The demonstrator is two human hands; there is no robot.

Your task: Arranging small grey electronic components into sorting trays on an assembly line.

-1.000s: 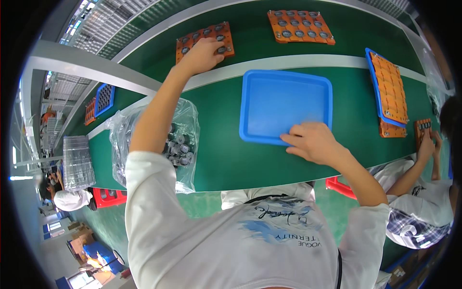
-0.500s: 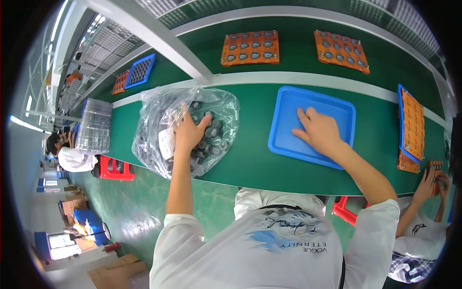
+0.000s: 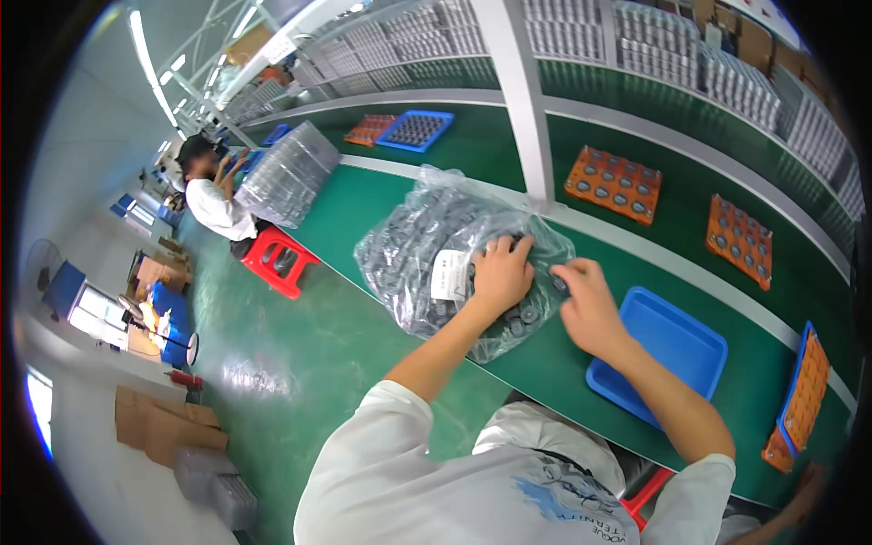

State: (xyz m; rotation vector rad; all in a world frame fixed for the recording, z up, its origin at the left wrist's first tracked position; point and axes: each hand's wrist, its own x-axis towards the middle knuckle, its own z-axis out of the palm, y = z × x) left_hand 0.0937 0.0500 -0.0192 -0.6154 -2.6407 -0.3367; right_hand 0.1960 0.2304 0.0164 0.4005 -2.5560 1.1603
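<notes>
A clear plastic bag full of small dark grey round parts lies on the green bench, a white label on its side. My left hand rests on the bag over the parts, fingers spread. At the bag's right edge, my right hand has thumb and fingers pinched on a small dark round part. A shallow blue tray stands to the right, partly under my right forearm; the visible inside shows only bare blue.
Orange plates holding round pieces lie on the far strip, behind a white rail and post. At right, an orange panel leans with a blue tray. Left stand stacked clear trays, a red stool and a seated person.
My view has turned to the left. My right hand has gone from over the blue tray to the bag and pinched a part. My left hand stays at the bag.
</notes>
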